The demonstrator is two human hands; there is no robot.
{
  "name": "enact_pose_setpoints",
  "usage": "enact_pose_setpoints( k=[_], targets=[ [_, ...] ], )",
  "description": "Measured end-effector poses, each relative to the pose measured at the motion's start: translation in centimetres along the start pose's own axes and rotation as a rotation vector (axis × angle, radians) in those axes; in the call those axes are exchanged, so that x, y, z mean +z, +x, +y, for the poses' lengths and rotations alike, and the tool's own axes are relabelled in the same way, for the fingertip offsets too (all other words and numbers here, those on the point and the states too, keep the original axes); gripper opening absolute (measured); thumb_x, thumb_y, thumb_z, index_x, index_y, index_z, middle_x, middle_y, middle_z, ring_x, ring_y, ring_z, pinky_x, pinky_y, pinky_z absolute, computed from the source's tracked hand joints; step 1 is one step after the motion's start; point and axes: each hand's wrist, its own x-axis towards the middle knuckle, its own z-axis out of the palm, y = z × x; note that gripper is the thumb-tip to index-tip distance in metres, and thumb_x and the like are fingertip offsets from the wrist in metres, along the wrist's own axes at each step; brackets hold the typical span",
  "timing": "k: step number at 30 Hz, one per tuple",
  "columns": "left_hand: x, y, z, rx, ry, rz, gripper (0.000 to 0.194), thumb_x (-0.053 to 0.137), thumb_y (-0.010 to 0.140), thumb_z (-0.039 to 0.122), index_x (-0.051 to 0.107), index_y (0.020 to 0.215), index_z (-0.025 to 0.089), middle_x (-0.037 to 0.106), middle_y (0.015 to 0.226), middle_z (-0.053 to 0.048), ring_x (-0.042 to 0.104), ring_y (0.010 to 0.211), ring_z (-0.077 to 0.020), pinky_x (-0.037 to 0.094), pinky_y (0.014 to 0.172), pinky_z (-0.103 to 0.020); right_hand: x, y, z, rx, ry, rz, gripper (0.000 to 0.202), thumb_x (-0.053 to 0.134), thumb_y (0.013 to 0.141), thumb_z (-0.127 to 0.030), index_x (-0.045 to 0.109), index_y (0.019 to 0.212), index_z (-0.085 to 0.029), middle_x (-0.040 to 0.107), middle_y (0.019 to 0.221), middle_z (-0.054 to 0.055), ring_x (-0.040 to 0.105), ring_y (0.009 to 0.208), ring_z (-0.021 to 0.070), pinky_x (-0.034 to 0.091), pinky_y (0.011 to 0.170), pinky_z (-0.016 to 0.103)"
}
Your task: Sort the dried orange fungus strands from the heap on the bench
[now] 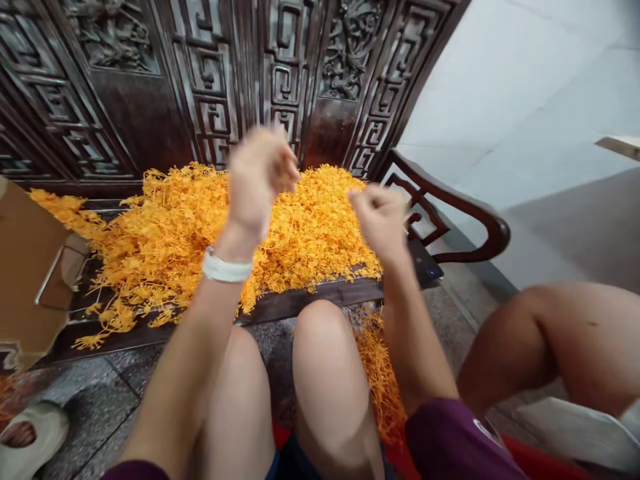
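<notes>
A broad heap of yellow-orange plastic flower pieces [170, 230], many with thin branching stems, covers the seat of a dark carved wooden bench [325, 292]. Above the middle of this heap is my left hand [263, 170], blurred, its fingers curled inward and a white band around the wrist. My right hand [381, 217] is raised over the heap's right end, with its fingers closed in a fist or pinch. Motion blur hides whatever either hand may hold. The two hands are apart from each other.
A cardboard box [30, 260] stands on the bench at left. More orange pieces [383, 380] lie below the seat, beside my right knee. The bench's curved armrest [480, 247] and another person's bent leg [565, 333] are at right. A shoe [43, 437] is at lower left.
</notes>
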Motion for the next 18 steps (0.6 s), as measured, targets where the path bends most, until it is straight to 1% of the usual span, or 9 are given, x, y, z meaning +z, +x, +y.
enact_pose_setpoints(
  k=[1,2,3,5,7,10,12,15,18],
  targets=[
    [1.2,-1.0,-2.5,0.053,0.076,0.042,0.028,0.052,0.104,0.038,0.067,0.108,0.014,0.067,0.133,-0.015,0.064,0.122,-0.0273,0.055,0.092,-0.045,3.3,-0.5,1.4,0.03,-0.038,-0.123,0.057,0.061,0.097,-0.057,0.036,0.056,-0.025,0.04,0.055,0.0,0.041,0.056,0.0151,0.033,0.058,0.034],
    [2.1,-2.0,-5.2,0.07,0.156,0.067,0.028,0.069,0.094,0.03,0.067,0.117,0.013,0.059,0.145,-0.021,0.055,0.137,-0.0346,0.049,0.106,-0.052,6.4,-1.1,3.1,0.117,-0.158,-0.352,0.051,0.06,0.097,-0.055,0.046,0.061,-0.023,0.049,0.056,0.002,0.046,0.058,0.0156,0.034,0.06,0.033],
    [2.6,-2.8,-7.9,0.139,0.399,0.106,0.046,0.074,0.089,0.026,0.062,0.131,0.012,0.048,0.156,-0.026,0.044,0.147,-0.0409,0.041,0.115,-0.058,9.2,-1.6,4.7,0.17,-0.259,-0.5,0.041,0.065,0.095,-0.053,0.057,0.072,-0.02,0.059,0.064,0.004,0.053,0.065,0.0172,0.035,0.063,0.032],
    [2.3,-3.9,-12.9,0.202,0.792,0.046,0.074,0.076,0.085,0.021,0.046,0.152,0.009,0.025,0.169,-0.032,0.024,0.157,-0.0504,0.027,0.122,-0.07,13.5,-2.0,7.4,0.18,-0.374,-0.628,0.032,0.065,0.095,-0.048,0.066,0.093,-0.016,0.07,0.082,0.01,0.06,0.078,0.0206,0.038,0.069,0.031],
    [0.8,-3.8,-16.7,0.222,1.005,-0.03,0.08,0.07,0.089,0.02,0.035,0.16,0.007,0.015,0.173,-0.032,0.015,0.16,-0.0513,0.021,0.124,-0.072,16.0,-1.3,9.0,0.098,-0.353,-0.605,0.023,0.06,0.098,-0.037,0.067,0.1,-0.015,0.072,0.094,0.012,0.062,0.086,0.0217,0.041,0.074,0.032],
    [-1.7,-2.1,-20.2,0.228,1.07,-0.102,0.067,0.054,0.098,0.019,0.034,0.16,0.003,0.019,0.172,-0.032,0.011,0.162,-0.0474,0.019,0.126,-0.07,17.7,1.5,10.1,0.05,-0.119,-0.557,0.011,0.057,0.094,-0.021,0.065,0.087,-0.018,0.07,0.088,0.008,0.06,0.08,0.0184,0.044,0.075,0.032],
    [-2.7,-0.6,-21.6,0.244,1.018,-0.135,0.06,0.046,0.103,0.022,0.036,0.159,0.004,0.028,0.171,-0.028,0.013,0.163,-0.0443,0.017,0.127,-0.069,18.4,3.7,11.0,0.18,0.099,-0.505,0.013,0.055,0.091,-0.017,0.058,0.079,-0.02,0.063,0.078,0.003,0.056,0.069,0.0149,0.044,0.067,0.03],
    [-3.1,1.5,-23.1,0.237,0.915,-0.122,0.054,0.046,0.105,0.029,0.044,0.155,0.009,0.038,0.167,-0.025,0.022,0.161,-0.0429,0.014,0.127,-0.07,19.4,6.2,12.8,0.43,0.368,-0.309,0.013,0.049,0.094,-0.019,0.048,0.081,-0.022,0.059,0.078,0.0,0.052,0.059,0.011,0.041,0.057,0.026],
    [-3.5,2.9,-24.2,0.216,0.85,-0.08,0.045,0.048,0.103,0.026,0.055,0.145,0.013,0.045,0.163,-0.023,0.027,0.16,-0.0411,0.015,0.128,-0.068,19.5,7.1,14.8,0.521,0.515,-0.136,0.015,0.047,0.099,-0.03,0.043,0.086,-0.024,0.061,0.083,0.0,0.054,0.06,0.0103,0.041,0.057,0.025]
  ],
)
